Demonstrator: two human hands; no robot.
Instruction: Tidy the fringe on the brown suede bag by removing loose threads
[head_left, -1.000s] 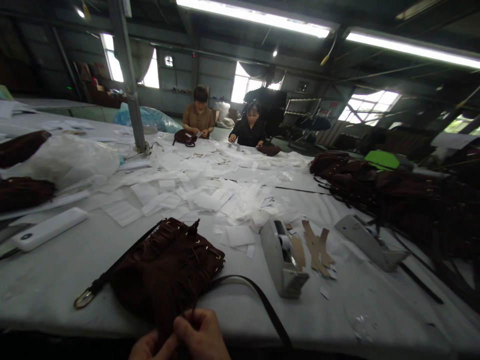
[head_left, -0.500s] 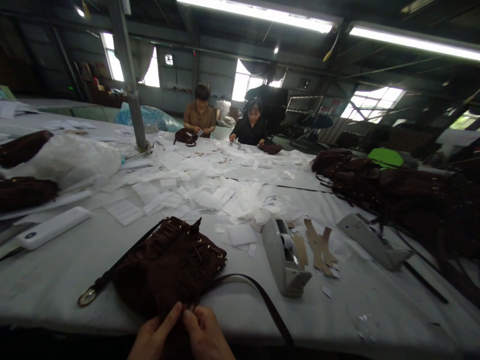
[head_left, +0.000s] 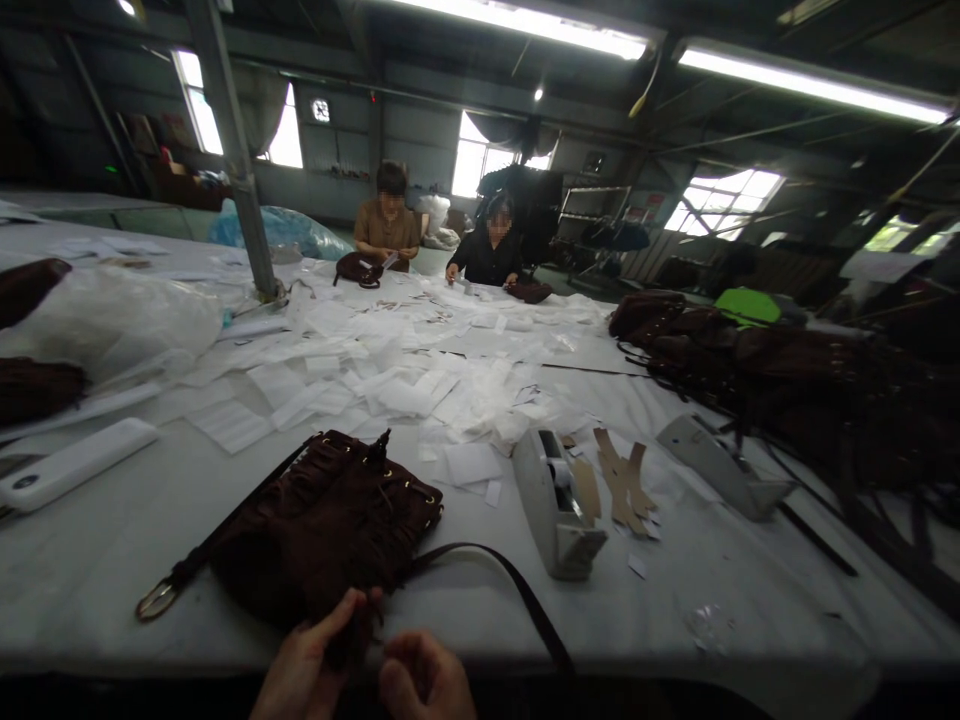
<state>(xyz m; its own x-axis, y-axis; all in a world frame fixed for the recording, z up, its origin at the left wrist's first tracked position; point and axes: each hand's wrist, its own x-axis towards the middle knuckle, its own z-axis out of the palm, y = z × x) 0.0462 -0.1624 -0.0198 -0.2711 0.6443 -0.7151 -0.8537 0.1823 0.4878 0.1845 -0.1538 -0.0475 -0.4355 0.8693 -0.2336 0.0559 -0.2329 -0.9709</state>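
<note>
Presently, one dark-brown drawstring bag (head_left: 330,530), lying on its side upon the white-covered desk (head_left: 637,635), its near end meeting the fingers of one hand. Left hand (head_left: 300,668): at the bag's near end, fingers pinched together on the dark material there. Right hand (head_left: 426,678): just beside the bag's near end, apart from it, fingers curled loosely inward; whether they grip anything cannot be told. Dark strap (head_left: 517,585): from the bag's right side to the near edge. Metal buckle (head_left: 157,600): left of the bag. Tape dispenser (head_left: 525,500), grey: right of the bag. Brown card strips (head_left: 624,485): farther right of the bag. Loose white sheets (head_left: 409,395): behind the bag. Heap of brown bags (head_left: 795,365): well right of the bag. Two people (head_left: 386,225): far behind the bag, seen across the desk.
</note>
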